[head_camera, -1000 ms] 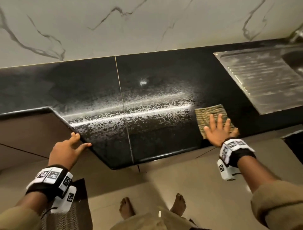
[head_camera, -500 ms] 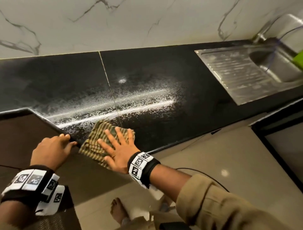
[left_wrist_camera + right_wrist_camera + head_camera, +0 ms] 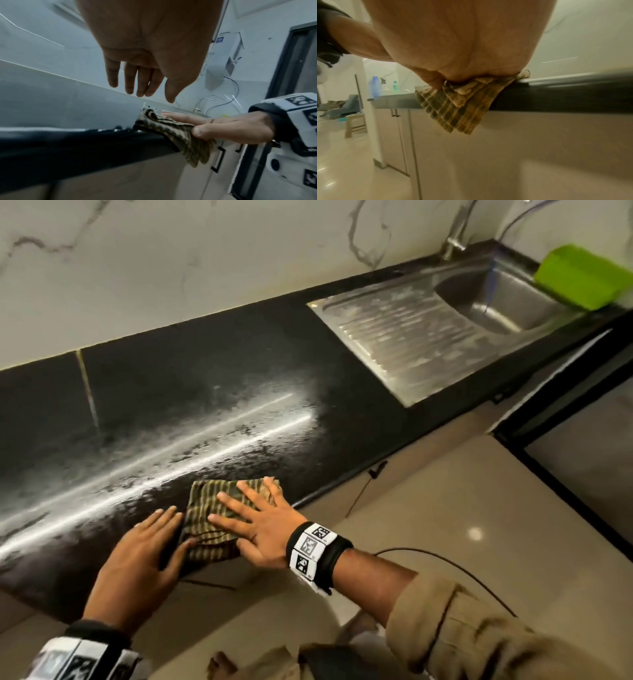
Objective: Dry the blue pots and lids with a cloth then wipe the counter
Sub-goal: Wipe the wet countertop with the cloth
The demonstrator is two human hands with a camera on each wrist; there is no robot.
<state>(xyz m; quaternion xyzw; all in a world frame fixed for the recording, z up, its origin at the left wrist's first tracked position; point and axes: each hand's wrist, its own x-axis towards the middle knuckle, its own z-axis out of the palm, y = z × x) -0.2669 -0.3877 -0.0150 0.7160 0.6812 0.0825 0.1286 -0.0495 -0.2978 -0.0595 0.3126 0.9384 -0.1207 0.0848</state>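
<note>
A green-and-tan striped cloth (image 3: 212, 508) lies on the black counter (image 3: 205, 378) at its front edge. Part of the cloth (image 3: 457, 108) hangs down over the edge. My right hand (image 3: 260, 525) presses flat on the cloth with straight, spread fingers, and the thumb lies on the hanging fold (image 3: 171, 129). My left hand (image 3: 144, 553) is just left of the cloth, fingers straight, its thumb at the cloth's edge. In the left wrist view the left hand (image 3: 145, 60) hovers a little above the counter. No blue pots or lids are in view.
A steel drainboard (image 3: 411, 344) and sink (image 3: 496, 299) with a tap (image 3: 455, 237) sit at the counter's right end. A green tub (image 3: 582, 275) stands beside the sink. Wet streaks (image 3: 205, 440) cross the counter. Cabinet doors (image 3: 399, 135) run beneath, and bottles (image 3: 375, 86) stand on a far counter.
The right hand swept the cloth leftward along the front edge, then slightly back right. The left hand left the counter's corner and came beside the cloth. The view turned toward the sink.
</note>
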